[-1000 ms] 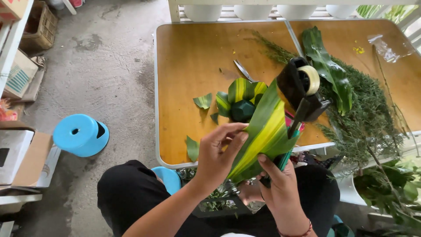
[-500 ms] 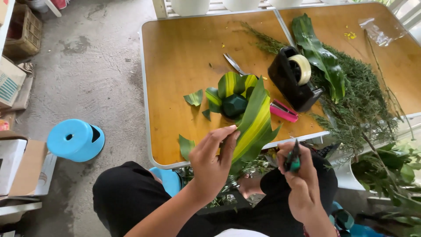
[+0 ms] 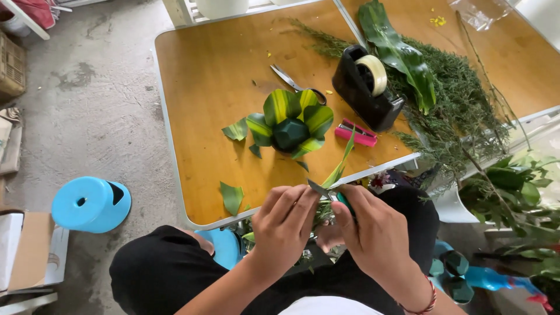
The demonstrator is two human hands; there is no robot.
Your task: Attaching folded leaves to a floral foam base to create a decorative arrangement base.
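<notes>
While the left hand (image 3: 284, 224) pinches the thin, floppy striped leaf (image 3: 340, 169) at its base, the right hand (image 3: 373, 233) grips green-handled scissors (image 3: 326, 194) beyond the table's (image 3: 204, 116) near edge.

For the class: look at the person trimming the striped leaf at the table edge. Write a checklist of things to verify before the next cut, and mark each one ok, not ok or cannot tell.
1. Left hand grips the striped leaf: ok.
2. Right hand holds the green-handled cutter with its blade at the leaf base: ok.
3. Left fingertips clear of the blade: not ok, they sit right beside it.
4. Blade open or closed on the leaf: cannot tell, the hands hide it.
5. Leaf arrangement on the table is away from the cut: ok.
6. Pink stapler and tape dispenser within reach: ok.
</notes>
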